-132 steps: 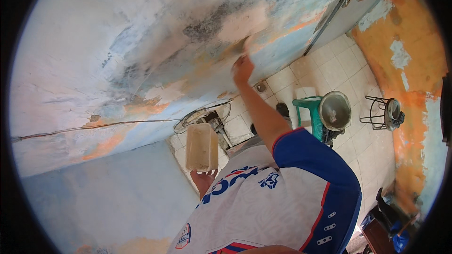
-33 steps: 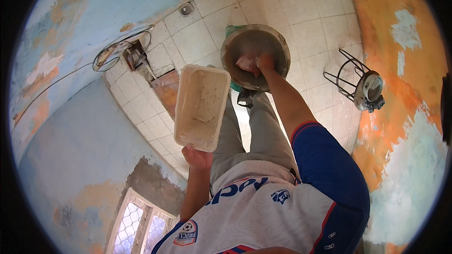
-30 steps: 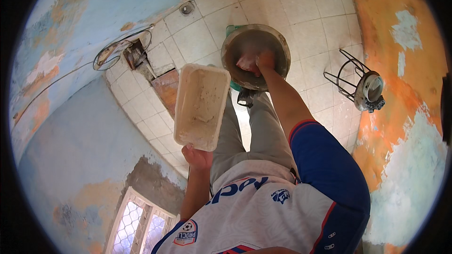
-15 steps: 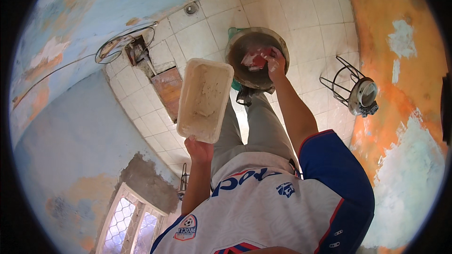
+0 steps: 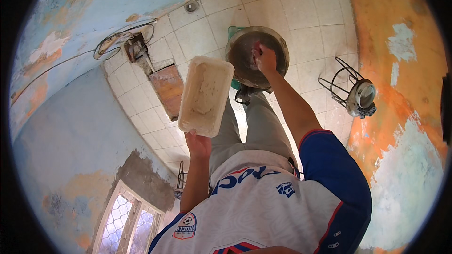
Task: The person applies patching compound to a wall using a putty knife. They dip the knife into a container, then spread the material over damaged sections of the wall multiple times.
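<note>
My left hand (image 5: 199,144) grips the near end of a cream rectangular plastic tub (image 5: 227,99), its inside smeared with pale residue. To the right of the tub stands a round, dark basin (image 5: 284,49) with a dirty rim. My right hand (image 5: 267,60) reaches into it, fingers closed on a flat red piece (image 5: 256,51) marked with white smears. That piece is mostly hidden by the hand, so its exact kind does not show. Murky grey-brown contents fill the basin's inside. A bit of green (image 5: 235,83) shows beside the basin, next to a crumpled black bag (image 5: 243,95).
A black metal stand with a round top (image 5: 361,97) is at the right by the orange wall (image 5: 391,89). On the left lie a brown tile patch (image 5: 167,87), a broken-up hole (image 5: 135,48) and coiled cable (image 5: 100,52). A floor drain (image 5: 191,6) sits far off.
My right hand has moved left and slightly down in the basin, turning the red piece so less of it shows. The tub has tilted a little and shifted up slightly.
</note>
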Available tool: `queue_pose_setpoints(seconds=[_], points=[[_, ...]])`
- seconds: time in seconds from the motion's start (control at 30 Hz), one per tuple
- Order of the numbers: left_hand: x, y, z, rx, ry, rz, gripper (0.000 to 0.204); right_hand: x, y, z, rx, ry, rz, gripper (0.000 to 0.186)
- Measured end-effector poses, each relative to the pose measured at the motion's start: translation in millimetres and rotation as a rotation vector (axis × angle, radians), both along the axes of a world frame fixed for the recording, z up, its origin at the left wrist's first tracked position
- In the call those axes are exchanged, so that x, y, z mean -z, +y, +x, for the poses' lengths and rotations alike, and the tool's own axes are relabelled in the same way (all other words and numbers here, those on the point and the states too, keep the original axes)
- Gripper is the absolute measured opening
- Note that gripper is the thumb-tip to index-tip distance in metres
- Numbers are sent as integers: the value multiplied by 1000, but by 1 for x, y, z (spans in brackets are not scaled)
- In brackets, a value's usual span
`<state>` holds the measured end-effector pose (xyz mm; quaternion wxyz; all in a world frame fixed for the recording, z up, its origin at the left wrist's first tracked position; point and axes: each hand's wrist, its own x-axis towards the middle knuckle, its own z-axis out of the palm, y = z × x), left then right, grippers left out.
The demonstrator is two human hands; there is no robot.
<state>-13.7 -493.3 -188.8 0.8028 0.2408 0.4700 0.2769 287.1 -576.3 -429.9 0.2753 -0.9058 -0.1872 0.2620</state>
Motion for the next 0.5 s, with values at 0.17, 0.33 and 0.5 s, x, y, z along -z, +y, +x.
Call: queue_pose_setpoints(seconds=[0.17,0.33,0.5], points=[[0,1,-2,11,37,9,72,-47,-4,1,-100,-17,155,30],[3,0,0,13,17,-16,73,2,-23,-2,-59,116,-47,30],[2,1,-5,10,-6,-36,74,12,-16,2,-65,68,-125,28]])
